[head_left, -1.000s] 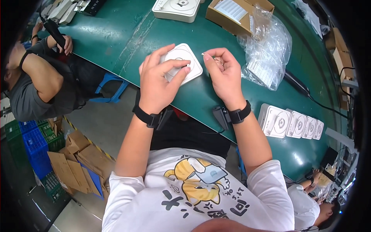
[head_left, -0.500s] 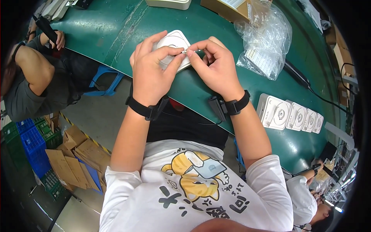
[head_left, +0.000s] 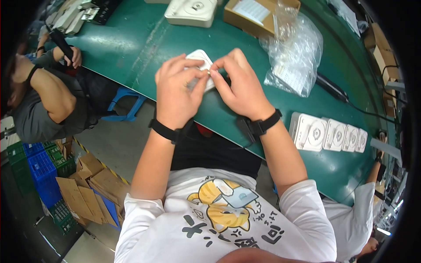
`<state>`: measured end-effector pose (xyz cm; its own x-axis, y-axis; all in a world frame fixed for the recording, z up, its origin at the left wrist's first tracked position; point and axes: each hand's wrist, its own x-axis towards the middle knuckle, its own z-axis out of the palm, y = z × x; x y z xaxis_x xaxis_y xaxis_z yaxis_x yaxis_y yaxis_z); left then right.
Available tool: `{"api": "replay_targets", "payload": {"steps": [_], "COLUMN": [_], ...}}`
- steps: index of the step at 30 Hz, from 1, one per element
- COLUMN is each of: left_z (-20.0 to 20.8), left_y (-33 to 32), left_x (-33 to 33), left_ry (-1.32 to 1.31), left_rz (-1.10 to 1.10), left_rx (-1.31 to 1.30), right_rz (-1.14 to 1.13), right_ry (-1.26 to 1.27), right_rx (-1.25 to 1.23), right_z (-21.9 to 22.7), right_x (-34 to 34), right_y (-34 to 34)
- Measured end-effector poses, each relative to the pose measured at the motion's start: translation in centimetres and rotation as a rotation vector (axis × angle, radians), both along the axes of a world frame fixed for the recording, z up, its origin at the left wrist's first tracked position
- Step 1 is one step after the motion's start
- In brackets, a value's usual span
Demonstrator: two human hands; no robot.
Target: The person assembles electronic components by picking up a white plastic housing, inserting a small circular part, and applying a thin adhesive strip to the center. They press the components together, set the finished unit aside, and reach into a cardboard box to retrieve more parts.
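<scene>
Over the green table my left hand [head_left: 179, 90] and my right hand [head_left: 241, 87] meet, thumbs and forefingers pinched close together. Between the fingertips is a tiny pale piece [head_left: 208, 72], too small to name. Directly beneath them lies a white, rounded-corner device housing [head_left: 199, 54], mostly covered by my left hand. Each wrist wears a black strap; a dark block shows beside the right one.
Several white housings [head_left: 308, 132] stand in a row at the right, and another housing [head_left: 191, 12] lies at the far side. Behind are an open cardboard box [head_left: 245, 19], clear plastic bags [head_left: 296, 52] and a black corded tool [head_left: 332, 88]. Co-workers sit left and lower right.
The view has shifted, so the table sits lower and more of the far housing shows. My hands stay pinched together over the device, my left fingers now more curled. The co-worker at lower right has moved.
</scene>
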<state>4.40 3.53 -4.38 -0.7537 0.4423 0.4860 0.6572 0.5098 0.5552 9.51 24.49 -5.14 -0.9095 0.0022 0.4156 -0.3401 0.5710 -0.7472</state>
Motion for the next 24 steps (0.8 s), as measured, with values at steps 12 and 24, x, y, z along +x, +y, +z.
{"api": "replay_targets", "payload": {"steps": [12,24], "left_z": [0.8,-0.2], "left_y": [-1.2,-0.6], "left_x": [-0.9,-0.1], "left_ry": [-0.057,-0.016], "left_rz": [-0.072,-0.064], "left_rx": [-0.011,0.024], "right_rz": [0.055,0.061], "right_ry": [-0.078,-0.106], "right_rx": [-0.052,-0.159], "right_z": [1.0,-0.2], "right_x": [-0.5,0.9], "right_y": [0.0,0.4]}}
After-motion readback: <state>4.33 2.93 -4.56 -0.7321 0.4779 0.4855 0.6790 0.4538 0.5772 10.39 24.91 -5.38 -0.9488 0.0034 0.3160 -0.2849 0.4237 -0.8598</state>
